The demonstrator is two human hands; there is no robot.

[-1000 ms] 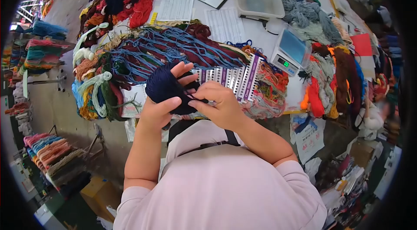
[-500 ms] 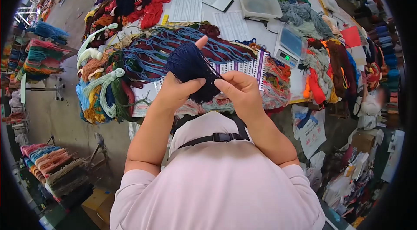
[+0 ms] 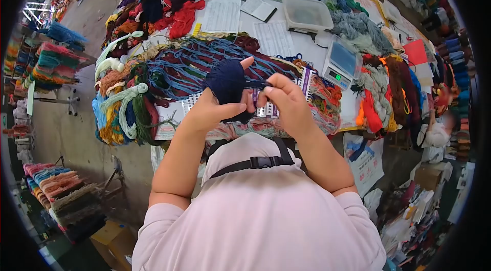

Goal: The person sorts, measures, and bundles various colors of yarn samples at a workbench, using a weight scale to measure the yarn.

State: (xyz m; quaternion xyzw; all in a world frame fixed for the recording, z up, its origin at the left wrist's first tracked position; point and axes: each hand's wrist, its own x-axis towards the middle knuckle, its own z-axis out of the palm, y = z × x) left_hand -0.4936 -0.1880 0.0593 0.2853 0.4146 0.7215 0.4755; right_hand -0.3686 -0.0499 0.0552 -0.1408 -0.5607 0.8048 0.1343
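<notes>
A bundle of navy yarn (image 3: pixel 225 80) is draped around my left hand (image 3: pixel 214 111), whose thumb and fingers grip it from below. My right hand (image 3: pixel 287 101) pinches a few navy strands, which stretch sideways from the bundle. Both hands are above the near edge of the table. Beneath them lie blue and maroon skeins (image 3: pixel 179 69) and a white card with rows of dark marks and purple strips (image 3: pixel 307 84). Pink and green yarn (image 3: pixel 325 99) rests right of my right hand.
A digital scale (image 3: pixel 341 61) with a lit green display stands at the right, near a clear plastic tub (image 3: pixel 307 13). Printed sheets (image 3: pixel 221 14) and an open notebook (image 3: pixel 258 8) lie farther back. Heaped skeins line the table's edges. Another person (image 3: pixel 439 132) is at far right.
My right hand has moved slightly right and up, drawing the navy strands out sideways. The bundle now sits more tightly around my left hand, with less hanging below.
</notes>
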